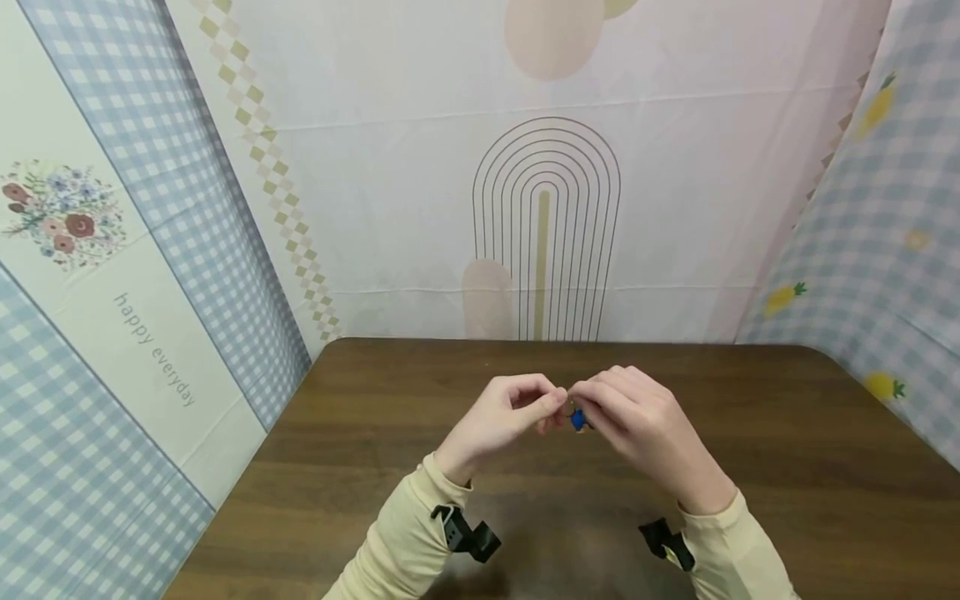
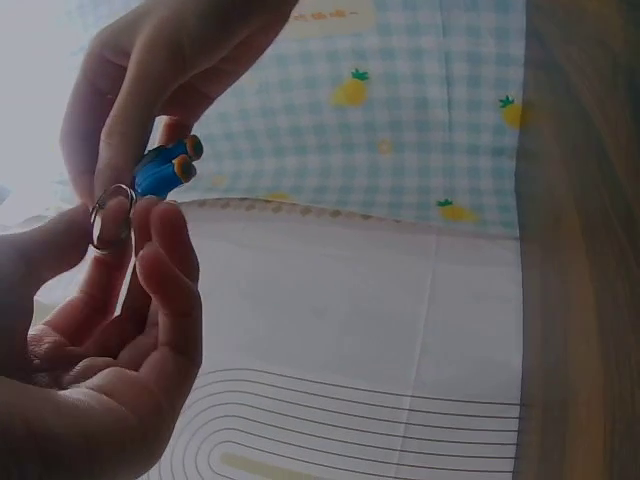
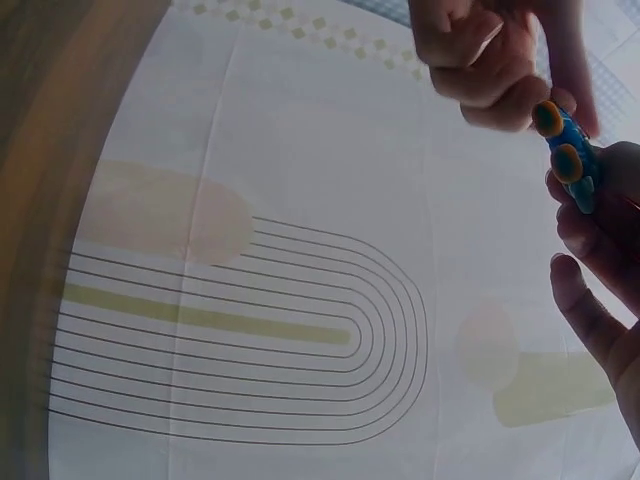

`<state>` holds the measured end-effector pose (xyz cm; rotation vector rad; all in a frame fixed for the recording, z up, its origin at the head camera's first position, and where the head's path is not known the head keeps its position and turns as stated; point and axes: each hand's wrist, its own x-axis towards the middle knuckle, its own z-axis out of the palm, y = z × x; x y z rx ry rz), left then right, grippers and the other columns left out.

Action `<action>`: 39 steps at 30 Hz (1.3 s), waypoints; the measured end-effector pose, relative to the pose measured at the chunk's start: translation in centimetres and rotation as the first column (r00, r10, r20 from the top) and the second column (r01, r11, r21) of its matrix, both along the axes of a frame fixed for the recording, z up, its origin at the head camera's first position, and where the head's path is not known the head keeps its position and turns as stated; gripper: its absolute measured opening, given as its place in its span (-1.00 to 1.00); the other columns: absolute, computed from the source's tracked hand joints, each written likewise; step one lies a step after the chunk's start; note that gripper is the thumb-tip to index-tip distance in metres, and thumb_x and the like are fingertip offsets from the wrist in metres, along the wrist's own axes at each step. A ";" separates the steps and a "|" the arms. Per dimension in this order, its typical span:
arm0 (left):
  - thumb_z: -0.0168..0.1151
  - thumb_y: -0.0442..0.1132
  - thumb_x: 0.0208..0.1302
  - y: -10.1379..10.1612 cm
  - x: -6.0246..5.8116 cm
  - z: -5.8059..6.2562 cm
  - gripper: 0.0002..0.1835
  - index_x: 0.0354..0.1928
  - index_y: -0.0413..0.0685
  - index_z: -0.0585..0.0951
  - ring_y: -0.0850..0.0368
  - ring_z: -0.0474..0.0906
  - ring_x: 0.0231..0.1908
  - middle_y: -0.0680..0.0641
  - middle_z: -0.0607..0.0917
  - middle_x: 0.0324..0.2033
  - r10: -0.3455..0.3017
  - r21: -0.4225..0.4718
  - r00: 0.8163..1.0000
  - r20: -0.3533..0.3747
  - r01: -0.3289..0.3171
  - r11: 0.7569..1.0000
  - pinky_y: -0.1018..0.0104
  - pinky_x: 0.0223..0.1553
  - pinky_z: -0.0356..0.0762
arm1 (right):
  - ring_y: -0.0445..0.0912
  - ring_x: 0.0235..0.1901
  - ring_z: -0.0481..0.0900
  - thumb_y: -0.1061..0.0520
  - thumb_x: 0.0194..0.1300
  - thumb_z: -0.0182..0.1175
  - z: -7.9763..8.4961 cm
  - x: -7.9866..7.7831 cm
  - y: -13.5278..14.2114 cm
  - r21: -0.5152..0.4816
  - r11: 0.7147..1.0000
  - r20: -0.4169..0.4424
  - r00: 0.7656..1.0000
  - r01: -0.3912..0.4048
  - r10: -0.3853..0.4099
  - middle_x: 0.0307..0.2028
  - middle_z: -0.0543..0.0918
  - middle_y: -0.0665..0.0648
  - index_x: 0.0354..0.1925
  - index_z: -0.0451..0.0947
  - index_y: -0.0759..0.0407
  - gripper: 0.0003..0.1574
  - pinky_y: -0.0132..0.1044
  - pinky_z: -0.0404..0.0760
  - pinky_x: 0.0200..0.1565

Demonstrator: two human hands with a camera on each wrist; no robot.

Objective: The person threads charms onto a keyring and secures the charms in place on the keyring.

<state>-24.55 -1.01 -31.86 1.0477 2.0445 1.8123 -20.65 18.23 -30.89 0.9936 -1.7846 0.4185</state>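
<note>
Above the table, both hands meet at a small keychain, a metal key ring (image 2: 112,217) with a blue figure (image 1: 577,418) on it. Two stubby orange-tipped ends (image 3: 566,162) stick out of the figure. My left hand (image 1: 510,412) pinches the ring between thumb and fingers, its other fingers curled below. From the right, my right hand (image 1: 637,417) comes in with its fingertips pinching the keychain close by the figure. Part of the figure is hidden behind the fingers in the left wrist view.
A brown wooden table (image 1: 360,467) lies under the hands. A pale printed cloth (image 1: 405,208) hangs behind its far edge, with checked cloths (image 1: 922,233) at the sides. Each sleeve carries a black wrist camera (image 1: 468,533).
</note>
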 end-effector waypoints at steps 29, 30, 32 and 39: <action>0.08 -0.21 0.44 -0.4 0.3 0.1 -0.71 -0.25 -0.38 0.58 0.26 0.65 -0.36 -0.32 0.70 -0.33 -0.064 0.031 0.997 0.038 0.063 0.998 0.36 -0.38 0.56 | -0.22 -0.48 0.46 0.07 0.50 -0.02 0.3 0.6 -0.2 0.013 1.000 0.015 1.000 -0.007 0.007 -0.49 0.60 -0.07 -0.37 0.61 0.16 -0.63 -0.44 0.41 -0.35; 0.09 -0.23 0.43 -0.5 0.3 0.2 -0.73 -0.23 -0.38 0.59 0.27 0.64 -0.34 -0.33 0.68 -0.27 -0.057 0.028 0.998 0.026 0.057 0.998 0.35 -0.36 0.57 | -0.22 -0.48 0.46 0.07 0.50 -0.02 0.3 0.5 -0.3 0.013 1.000 0.009 1.000 -0.004 0.004 -0.49 0.60 -0.07 -0.37 0.61 0.16 -0.63 -0.43 0.40 -0.35; 0.12 -0.26 0.41 -0.6 0.4 0.2 -0.76 -0.18 -0.37 0.61 0.29 0.62 -0.28 -0.22 0.66 -0.22 -0.038 0.028 0.999 0.023 0.038 0.999 0.37 -0.29 0.58 | -0.23 -0.50 0.45 0.06 0.50 -0.02 0.4 0.5 -0.3 0.010 1.000 -0.002 1.000 0.006 -0.006 -0.50 0.59 -0.08 -0.39 0.61 0.16 -0.62 -0.44 0.39 -0.37; 0.18 -0.31 0.35 -0.6 0.7 0.3 -0.76 -0.15 -0.44 0.59 0.29 0.49 -0.48 0.16 0.64 -0.46 -0.022 0.112 0.996 0.092 0.012 0.994 0.47 -0.38 0.48 | -0.23 -0.51 0.44 0.07 0.50 -0.04 0.4 0.7 -0.1 -0.007 0.999 -0.004 0.999 0.032 -0.032 -0.50 0.60 -0.06 -0.40 0.60 0.18 -0.60 -0.44 0.40 -0.36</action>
